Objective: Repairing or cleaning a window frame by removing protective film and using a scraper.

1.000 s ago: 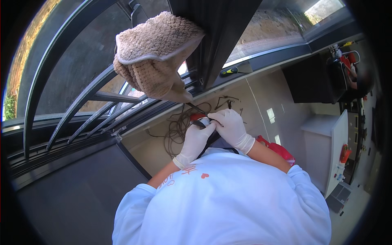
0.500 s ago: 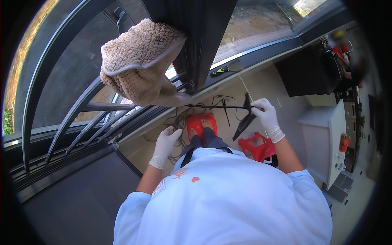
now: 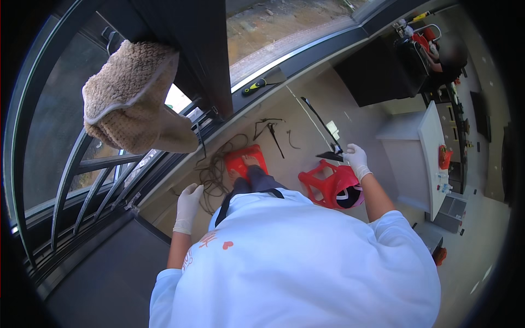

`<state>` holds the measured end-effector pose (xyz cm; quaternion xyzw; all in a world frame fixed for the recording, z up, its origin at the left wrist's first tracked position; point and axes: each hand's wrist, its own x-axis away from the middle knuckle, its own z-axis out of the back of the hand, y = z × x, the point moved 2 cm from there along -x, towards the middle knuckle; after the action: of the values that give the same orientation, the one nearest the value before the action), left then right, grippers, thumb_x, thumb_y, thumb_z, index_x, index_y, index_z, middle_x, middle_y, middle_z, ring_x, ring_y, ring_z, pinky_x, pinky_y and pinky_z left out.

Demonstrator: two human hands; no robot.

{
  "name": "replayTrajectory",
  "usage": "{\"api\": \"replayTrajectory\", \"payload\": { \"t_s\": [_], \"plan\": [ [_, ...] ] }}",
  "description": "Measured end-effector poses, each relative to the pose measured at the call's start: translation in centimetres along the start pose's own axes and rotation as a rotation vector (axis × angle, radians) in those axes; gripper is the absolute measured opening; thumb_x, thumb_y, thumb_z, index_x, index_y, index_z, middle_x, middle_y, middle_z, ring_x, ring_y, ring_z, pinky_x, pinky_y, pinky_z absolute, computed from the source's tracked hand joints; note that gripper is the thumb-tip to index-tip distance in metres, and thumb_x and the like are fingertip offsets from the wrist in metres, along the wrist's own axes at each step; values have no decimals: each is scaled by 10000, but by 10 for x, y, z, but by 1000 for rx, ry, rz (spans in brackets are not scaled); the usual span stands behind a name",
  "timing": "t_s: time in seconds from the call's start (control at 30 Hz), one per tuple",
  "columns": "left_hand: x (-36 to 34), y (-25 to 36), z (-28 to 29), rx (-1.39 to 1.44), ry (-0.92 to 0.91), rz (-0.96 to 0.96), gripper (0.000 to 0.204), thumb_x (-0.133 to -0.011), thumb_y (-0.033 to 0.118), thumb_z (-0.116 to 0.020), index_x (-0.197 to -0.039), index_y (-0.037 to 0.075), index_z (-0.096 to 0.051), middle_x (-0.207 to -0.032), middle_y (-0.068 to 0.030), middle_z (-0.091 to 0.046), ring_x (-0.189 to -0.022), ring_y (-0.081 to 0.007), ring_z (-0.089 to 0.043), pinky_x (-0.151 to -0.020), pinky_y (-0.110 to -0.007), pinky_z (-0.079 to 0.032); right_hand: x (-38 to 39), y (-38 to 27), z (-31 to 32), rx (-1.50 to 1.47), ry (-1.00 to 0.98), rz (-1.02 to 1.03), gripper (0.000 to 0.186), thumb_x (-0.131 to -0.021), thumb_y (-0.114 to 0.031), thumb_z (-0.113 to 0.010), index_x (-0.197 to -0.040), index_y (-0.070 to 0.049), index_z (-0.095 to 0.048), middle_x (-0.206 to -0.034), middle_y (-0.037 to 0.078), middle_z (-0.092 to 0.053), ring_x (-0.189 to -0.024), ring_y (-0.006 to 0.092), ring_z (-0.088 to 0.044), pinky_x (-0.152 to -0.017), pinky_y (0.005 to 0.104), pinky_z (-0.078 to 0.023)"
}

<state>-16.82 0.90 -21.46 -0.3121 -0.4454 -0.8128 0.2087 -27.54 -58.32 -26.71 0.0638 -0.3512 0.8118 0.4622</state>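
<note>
My right hand (image 3: 357, 160), in a white glove, is closed on a black squeegee (image 3: 331, 155) at its end. The squeegee's long thin bar slants up and away over the floor. My left hand (image 3: 189, 201), also gloved, hangs at the left by the window sill, fingers loosely bent and apart from the thumb, with nothing visible in it. Ahead on the left, a beige fluffy towel (image 3: 131, 93) drapes over the dark window frame (image 3: 202, 49), touched by neither hand.
My feet stand on a red stool (image 3: 232, 162). A second red stool (image 3: 317, 180) is at the right. A yellow-black scraper (image 3: 253, 87) lies on the sill. Cords (image 3: 210, 186) and black strips (image 3: 273, 136) lie on the floor. A white cabinet (image 3: 410, 153) stands further right.
My right hand has swung the squeegee from level, reaching toward the window, to slanting away from it. My left hand has moved slightly left and lower. The view has shifted right.
</note>
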Motion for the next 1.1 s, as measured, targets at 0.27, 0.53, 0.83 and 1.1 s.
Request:
{"api": "replayTrajectory", "payload": {
  "t_s": [0.27,0.53,0.83,1.1],
  "plan": [
    [1,-22,5,-15,51,34,578,-865,342,-663,-1252,-74,-561,-1238,-202,-617,-1165,-262,-585,-988,-318,-426,-1,-48,-5,-7,22,306,354,-810,-178,-691,-1129,-30,-649,-1034,116,-677,-916,221,-649,-846,321,-499],
    [13,8,2,-38,82,79,548,-878,380,-622,-1242,-29,-588,-1228,-196,-622,-1168,-294,-583,-992,-336,-434,75,-233,-25,-7,-213,835,239,-902,-123,-622,-1111,-13,-657,-1068,103,-668,-939,184,-636,-842,298,-497],
    [-50,-63,55,675,770,-73,333,-882,325,-608,-1010,30,-693,-959,-171,-696,-890,-293,-664,-796,-360,-495,268,-459,-12,12,-59,2027,186,-883,-102,-610,-1022,9,-666,-1004,144,-648,-878,311,-623,-798,395,-499],
    [-81,-77,122,653,1418,-71,236,-877,245,-619,-909,20,-683,-830,-101,-638,-755,-253,-602,-714,-370,-485,326,-575,-59,212,-178,2139,481,-947,-358,-576,-1232,29,-580,-1214,174,-573,-1135,300,-547,-987,395,-407]
  ]
}}
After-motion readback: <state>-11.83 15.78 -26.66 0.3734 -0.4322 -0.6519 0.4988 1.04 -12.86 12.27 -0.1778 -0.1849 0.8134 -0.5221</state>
